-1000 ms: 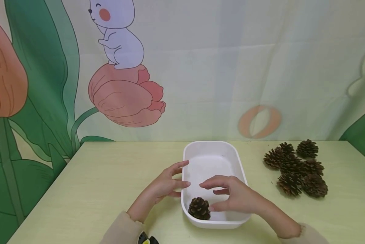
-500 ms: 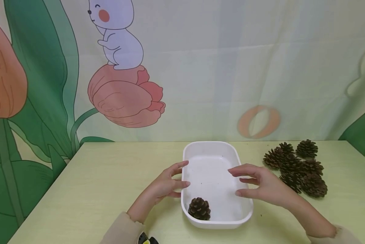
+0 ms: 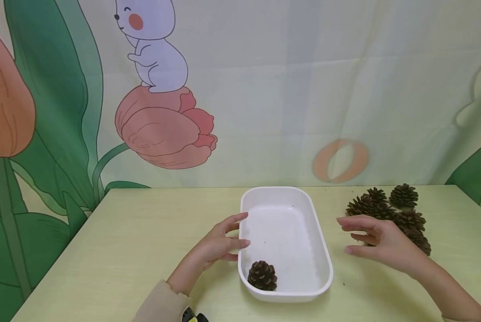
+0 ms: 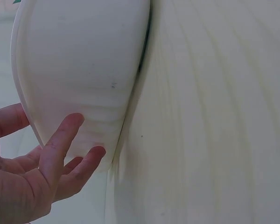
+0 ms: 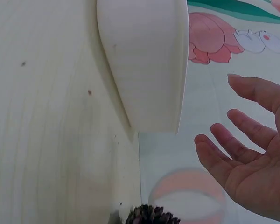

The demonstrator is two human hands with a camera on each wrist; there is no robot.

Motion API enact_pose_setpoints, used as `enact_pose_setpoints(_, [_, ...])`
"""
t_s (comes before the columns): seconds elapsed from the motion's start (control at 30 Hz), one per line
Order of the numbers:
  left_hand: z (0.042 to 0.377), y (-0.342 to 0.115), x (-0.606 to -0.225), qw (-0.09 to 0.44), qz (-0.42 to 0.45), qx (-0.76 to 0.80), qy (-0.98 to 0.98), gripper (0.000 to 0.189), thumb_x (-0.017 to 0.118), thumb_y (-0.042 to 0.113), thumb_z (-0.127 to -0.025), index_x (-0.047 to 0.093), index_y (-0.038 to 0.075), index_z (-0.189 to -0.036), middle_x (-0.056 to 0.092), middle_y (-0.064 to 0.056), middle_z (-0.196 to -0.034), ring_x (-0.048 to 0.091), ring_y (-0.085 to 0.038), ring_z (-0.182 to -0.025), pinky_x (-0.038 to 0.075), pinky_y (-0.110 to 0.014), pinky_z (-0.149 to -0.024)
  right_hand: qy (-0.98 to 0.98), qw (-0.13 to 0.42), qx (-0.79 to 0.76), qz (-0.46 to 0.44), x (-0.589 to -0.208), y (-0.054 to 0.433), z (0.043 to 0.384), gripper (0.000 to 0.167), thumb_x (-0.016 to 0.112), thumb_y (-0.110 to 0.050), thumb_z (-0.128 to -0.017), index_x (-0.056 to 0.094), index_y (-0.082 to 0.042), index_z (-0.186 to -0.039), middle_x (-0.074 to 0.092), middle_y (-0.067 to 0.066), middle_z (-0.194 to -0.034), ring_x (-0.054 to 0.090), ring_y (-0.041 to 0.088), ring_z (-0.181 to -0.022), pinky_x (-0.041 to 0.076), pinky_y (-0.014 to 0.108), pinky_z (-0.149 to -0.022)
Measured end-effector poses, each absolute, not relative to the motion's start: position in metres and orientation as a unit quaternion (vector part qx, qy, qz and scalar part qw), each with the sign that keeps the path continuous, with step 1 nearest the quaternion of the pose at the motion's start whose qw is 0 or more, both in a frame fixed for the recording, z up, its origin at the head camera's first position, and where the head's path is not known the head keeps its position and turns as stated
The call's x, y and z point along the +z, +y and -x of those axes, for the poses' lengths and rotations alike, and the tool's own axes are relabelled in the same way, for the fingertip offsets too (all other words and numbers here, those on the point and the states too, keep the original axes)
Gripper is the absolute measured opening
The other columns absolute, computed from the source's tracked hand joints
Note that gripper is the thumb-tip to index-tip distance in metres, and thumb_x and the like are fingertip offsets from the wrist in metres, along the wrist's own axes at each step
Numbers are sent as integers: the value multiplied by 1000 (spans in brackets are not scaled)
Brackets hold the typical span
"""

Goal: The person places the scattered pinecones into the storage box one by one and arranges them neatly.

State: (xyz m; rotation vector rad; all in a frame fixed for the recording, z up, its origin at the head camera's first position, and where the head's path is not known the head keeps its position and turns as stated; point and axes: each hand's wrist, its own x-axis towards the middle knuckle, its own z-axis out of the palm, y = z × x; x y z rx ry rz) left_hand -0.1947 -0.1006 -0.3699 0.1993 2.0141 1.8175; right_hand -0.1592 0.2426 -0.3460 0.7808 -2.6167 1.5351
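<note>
A white plastic tub [image 3: 284,232] stands on the table, with one brown pinecone [image 3: 262,275] in its near left corner. My left hand [image 3: 218,243] holds the tub's left side; thumb and a fingertip reach over the rim while other fingers lie against the outer wall [image 4: 84,60]. To the right of the tub, my right hand [image 3: 379,239] hovers above the table with parted fingers and holds nothing. Behind and beyond it lies a group of several pinecones [image 3: 403,197], partly hidden by the hand. One pinecone [image 5: 151,215] shows at the bottom of the right wrist view.
The pale wooden table [image 3: 144,232] ends at a printed cloth backdrop [image 3: 256,112] with tulips and a white animal. Small dark specks lie on the tabletop. Part of a black and yellow object [image 3: 192,315] shows by the left sleeve.
My right hand has moved right from above the tub, with its fingers still apart, to in front of the pinecone group. The left hand, the tub and the pinecone inside stay put.
</note>
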Motion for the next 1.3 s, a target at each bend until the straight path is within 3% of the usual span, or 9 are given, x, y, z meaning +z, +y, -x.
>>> enact_pose_setpoints(0.43, [194, -101, -369, 208, -73, 653, 725, 66, 62, 1, -83, 33, 13, -141, 27, -25, -141, 54, -34, -106, 55, -45, -74, -849, 2, 491, -196, -354, 285, 157, 51, 68, 1, -77, 52, -5, -125, 52, -27, -116, 51, -10, -103, 49, 14, -82])
enact_pose_setpoints(1.07, [194, -101, -370, 209, -73, 656, 722, 67, 62, -1, -82, 33, 13, -141, 27, -25, -141, 53, -35, -107, 54, -47, -74, -899, 2, 424, -113, -363, 318, 160, 65, 72, -17, -78, 42, 5, -131, 39, -36, -112, 42, -21, -97, 47, 9, -79])
enact_pose_setpoints(1.13, [194, -101, -371, 208, -74, 656, 722, 67, 62, -1, -82, 33, 13, -141, 28, -25, -140, 54, -34, -106, 54, -47, -74, -903, -8, 418, -100, -363, 320, 161, 68, 72, -20, -78, 40, 5, -132, 40, -30, -116, 40, -23, -97, 47, 9, -79])
enact_pose_setpoints(1.2, [194, -101, -371, 208, -75, 655, 722, 67, 62, 0, -82, 33, 13, -141, 28, -25, -140, 54, -34, -106, 54, -47, -74, -911, -17, 403, -89, -362, 320, 162, 70, 72, -23, -78, 39, 4, -134, 45, -14, -125, 37, -24, -96, 47, 9, -79])
enact_pose_setpoints(1.3, [195, -101, -371, 208, -75, 655, 723, 67, 63, 0, -82, 34, 13, -141, 28, -24, -140, 54, -34, -106, 54, -47, -74, -925, -30, 371, -76, -361, 320, 164, 74, 72, -27, -77, 37, 3, -135, 42, 16, -135, 50, 0, -108, 48, 11, -80])
